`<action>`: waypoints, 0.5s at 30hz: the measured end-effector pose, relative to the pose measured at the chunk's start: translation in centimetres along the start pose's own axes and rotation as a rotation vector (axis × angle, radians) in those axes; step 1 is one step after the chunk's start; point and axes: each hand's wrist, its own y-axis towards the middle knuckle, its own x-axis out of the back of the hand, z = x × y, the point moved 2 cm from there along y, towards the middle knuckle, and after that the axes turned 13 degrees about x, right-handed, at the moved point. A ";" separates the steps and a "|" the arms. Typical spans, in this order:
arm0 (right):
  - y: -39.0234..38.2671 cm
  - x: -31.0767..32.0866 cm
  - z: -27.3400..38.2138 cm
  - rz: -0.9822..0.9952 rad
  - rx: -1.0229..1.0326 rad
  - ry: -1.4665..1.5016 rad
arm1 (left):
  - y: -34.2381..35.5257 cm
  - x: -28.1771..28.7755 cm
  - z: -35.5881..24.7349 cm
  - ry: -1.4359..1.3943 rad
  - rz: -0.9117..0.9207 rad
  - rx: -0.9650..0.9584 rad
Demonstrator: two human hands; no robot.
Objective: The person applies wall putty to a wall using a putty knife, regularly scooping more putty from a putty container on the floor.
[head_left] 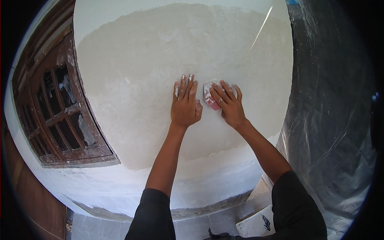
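Note:
A wall (148, 52) stands before me, with a broad greyish plastered patch and whiter paint around it. My left hand (185, 105) lies against the patch with its fingers stretched out and nothing in it; white paste or dust coats the fingertips. Just to its right, my right hand (232, 105) presses a pinkish-red pad (208, 92) against the wall. White plaster smears cover most of that pad, and the fingers hide part of it. Whether it is a sponge or folded sandpaper I cannot tell. White specks mark the fingers of my right hand too.
On the left is a brown wooden window (66, 114) with small panes. Dark plastic sheeting (332, 132) hangs along the right side. Grey floor tiles (192, 228) run below the wall, where a white object with a black pattern (256, 224) lies near my right arm.

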 end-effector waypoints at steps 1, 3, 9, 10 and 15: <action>-3.5 0.5 1.0 0.064 -0.015 0.007 | 0.3 -0.2 -0.3 -0.018 0.006 -0.003; -9.5 0.8 3.3 0.121 -0.047 0.066 | 0.3 -0.3 -0.5 -0.025 -0.016 -0.012; -25.5 2.2 11.6 0.514 -0.253 0.352 | -3.0 -1.3 0.1 -0.033 -0.013 -0.028; -29.4 2.7 12.8 0.630 -0.323 0.464 | -4.8 -1.9 -1.1 -0.050 0.031 0.004; -44.1 10.2 16.2 0.627 -0.882 0.625 | -19.4 -4.6 -9.3 -0.221 0.340 0.171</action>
